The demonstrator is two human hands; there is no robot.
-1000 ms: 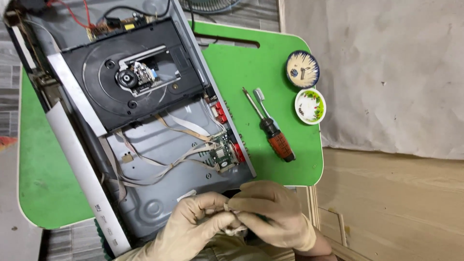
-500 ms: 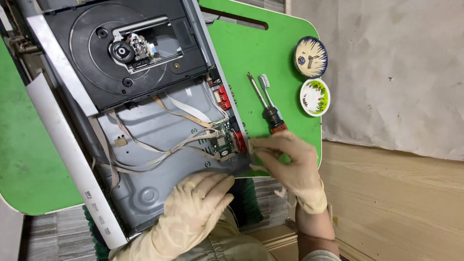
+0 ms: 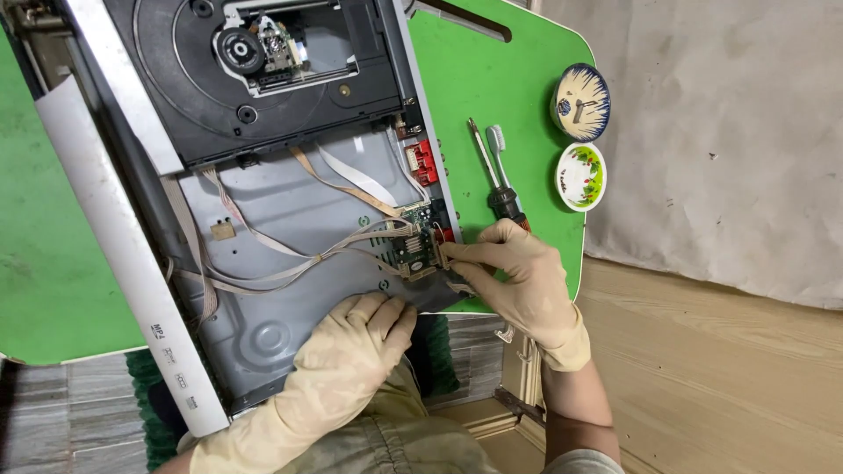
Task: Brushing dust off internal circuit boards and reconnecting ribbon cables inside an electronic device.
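Note:
An opened disc player lies on a green table [image 3: 492, 79], with its grey metal chassis [image 3: 290, 202] and black disc drive [image 3: 263, 61] exposed. My right hand [image 3: 518, 272], in a beige glove, pinches the small green circuit board [image 3: 414, 246] at the chassis's right edge, where thin wires and flat ribbon cables meet. My gloved left hand [image 3: 347, 351] lies over the near edge of the chassis with its fingers together, holding it down.
A screwdriver [image 3: 496, 175] with a dark handle and a toothbrush [image 3: 497, 145] lie on the table just beyond my right hand. Two small bowls [image 3: 580, 101] [image 3: 580, 175] stand at the table's right edge. The player's white front panel [image 3: 114, 254] runs along the left.
My hands have parted: the right moved up to the circuit board and took hold of it, while the left settled on the chassis edge. The view shifted closer.

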